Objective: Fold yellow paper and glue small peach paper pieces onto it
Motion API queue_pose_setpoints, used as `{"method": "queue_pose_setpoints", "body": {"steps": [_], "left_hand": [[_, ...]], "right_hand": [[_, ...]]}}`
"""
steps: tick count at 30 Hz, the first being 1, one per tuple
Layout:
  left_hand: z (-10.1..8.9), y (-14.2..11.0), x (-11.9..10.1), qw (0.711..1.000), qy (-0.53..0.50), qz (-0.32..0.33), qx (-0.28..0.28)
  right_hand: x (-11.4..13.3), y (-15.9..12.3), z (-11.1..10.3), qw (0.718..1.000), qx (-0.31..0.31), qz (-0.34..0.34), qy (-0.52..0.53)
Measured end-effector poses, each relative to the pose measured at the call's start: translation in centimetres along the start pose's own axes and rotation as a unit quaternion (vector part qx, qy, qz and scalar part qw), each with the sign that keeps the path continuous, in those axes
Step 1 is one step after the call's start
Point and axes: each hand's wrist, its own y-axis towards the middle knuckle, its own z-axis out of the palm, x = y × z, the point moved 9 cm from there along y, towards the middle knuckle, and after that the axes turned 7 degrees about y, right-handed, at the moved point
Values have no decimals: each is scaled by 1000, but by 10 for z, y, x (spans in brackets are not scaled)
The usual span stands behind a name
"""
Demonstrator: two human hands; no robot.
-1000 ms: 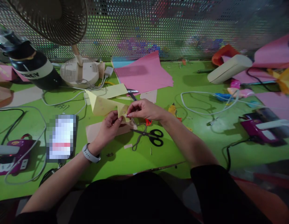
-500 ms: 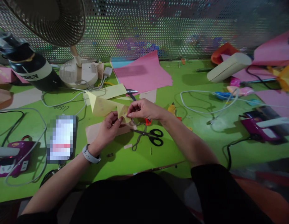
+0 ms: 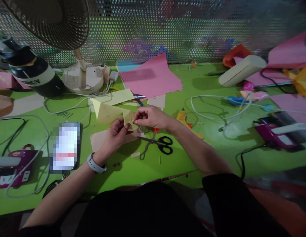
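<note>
A folded strip of yellow paper [image 3: 107, 113] stands up in creased panels on its left side. My left hand [image 3: 116, 132] pinches its right end between thumb and fingers. At that same end, my right hand [image 3: 150, 118] has thumb and fingertips closed on the paper's right edge. Whether anything small sits between the right fingertips is too fine to make out. Beneath the hands lies a pale pink paper strip [image 3: 100, 140]. Black-handled scissors [image 3: 158, 142] rest just in front of the right hand, across a grey cord loop [image 3: 143, 153].
A phone [image 3: 65, 146] lies left of the left forearm. Behind are a fan [image 3: 81, 77], a dark bottle [image 3: 36, 70] and pink sheets [image 3: 153, 77]. A yellow-handled tool [image 3: 184, 120] lies beside the right forearm. White cables [image 3: 204, 117] and purple devices [image 3: 276, 133] occupy both sides.
The right forearm has shifted slightly, showing more of the yellow-handled tool. Both hands keep hold of the yellow paper in nearly the same place.
</note>
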Motion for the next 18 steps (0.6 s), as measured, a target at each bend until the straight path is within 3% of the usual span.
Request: {"method": "queue_pose_setpoints", "body": {"steps": [12, 16, 18], "left_hand": [[-1, -3, 2, 998, -52, -17, -8], [-3, -2, 2, 998, -54, -11, -18], [-3, -2, 2, 999, -51, -9, -15]], "right_hand": [[-8, 3, -13, 999, -16, 21, 45], [-6, 3, -30, 995, -101, 15, 5], [-7, 3, -28, 994, -105, 25, -3]]}}
